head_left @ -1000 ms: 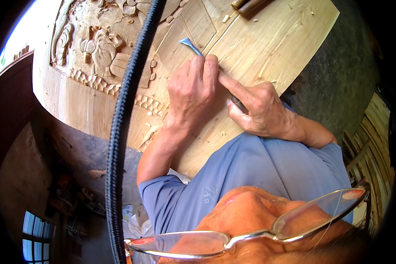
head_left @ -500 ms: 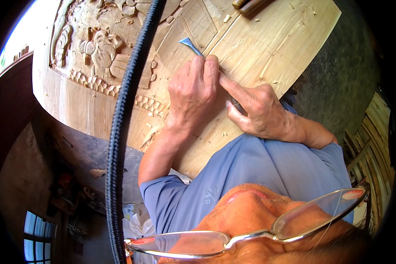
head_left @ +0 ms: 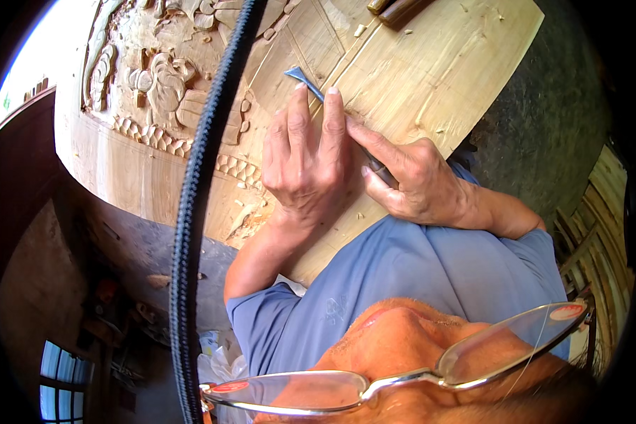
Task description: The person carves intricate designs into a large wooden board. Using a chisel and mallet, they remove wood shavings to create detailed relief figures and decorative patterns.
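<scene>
My right hand point(head_left: 413, 177) is closed round the dark handle of a wood chisel point(head_left: 311, 83), its index finger stretched along the tool. The chisel's bluish blade flares at the end and points up and left over the pale wooden panel point(head_left: 466, 71). Beside the shaft is my left hand point(head_left: 307, 159), its fingers stretched and spread, with two fingertips right at the metal. Its thumb is hidden beneath the palm. Straight lines are cut into the panel near the blade. Carved relief figures point(head_left: 166, 85) fill the panel's left part, above a row of scooped notches point(head_left: 240, 169).
Other tools with brown wooden handles point(head_left: 403, 10) lie at the panel's top edge. Wood chips point(head_left: 247, 219) are scattered about. A black braided cable point(head_left: 203, 162) crosses the view from top to bottom. Wooden strips point(head_left: 597, 233) stand at the far right.
The fingers of my left hand have straightened and spread from a closed grip at the chisel's shaft. The chisel has shifted slightly left; my right hand has kept its grip on it.
</scene>
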{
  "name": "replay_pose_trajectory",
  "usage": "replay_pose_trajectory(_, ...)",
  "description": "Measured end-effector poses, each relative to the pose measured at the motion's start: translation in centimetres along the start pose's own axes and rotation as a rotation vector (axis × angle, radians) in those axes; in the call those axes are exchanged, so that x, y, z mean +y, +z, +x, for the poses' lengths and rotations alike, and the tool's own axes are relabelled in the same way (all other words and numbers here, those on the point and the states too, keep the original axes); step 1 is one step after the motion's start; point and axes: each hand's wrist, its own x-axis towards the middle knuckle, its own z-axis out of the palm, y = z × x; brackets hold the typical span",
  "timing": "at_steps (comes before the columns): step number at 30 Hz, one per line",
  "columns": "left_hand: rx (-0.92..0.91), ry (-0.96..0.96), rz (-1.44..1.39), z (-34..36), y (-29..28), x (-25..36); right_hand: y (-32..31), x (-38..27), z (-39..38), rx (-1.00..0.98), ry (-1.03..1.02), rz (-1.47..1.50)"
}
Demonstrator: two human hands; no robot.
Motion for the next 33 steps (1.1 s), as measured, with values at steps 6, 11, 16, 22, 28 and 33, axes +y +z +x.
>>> replay_pose_trajectory(6,-0.052,0.031,-0.076,-0.2,-0.1,-0.6,0.1,0.1,0.1,0.026,-0.008,-0.001)
replay_pose_trajectory(11,-0.046,0.043,-0.114,-0.8,0.8,-0.9,-0.2,-0.1,0.0,0.016,-0.004,-0.019)
replay_pose_trajectory(16,-0.037,0.053,-0.138,-0.7,1.0,-1.1,-0.4,0.0,0.2,0.017,-0.012,-0.021)
replay_pose_trajectory(22,-0.018,0.060,-0.134,-0.7,1.3,-1.1,-0.2,0.5,0.3,0.035,-0.030,-0.016)
replay_pose_trajectory(28,-0.031,0.070,-0.129,-0.7,1.3,-1.1,-1.5,0.5,0.2,-0.055,0.020,-0.050)
replay_pose_trajectory(33,-0.028,0.066,-0.125,-0.6,1.4,-1.2,-2.3,0.8,0.6,-0.140,0.019,-0.103)
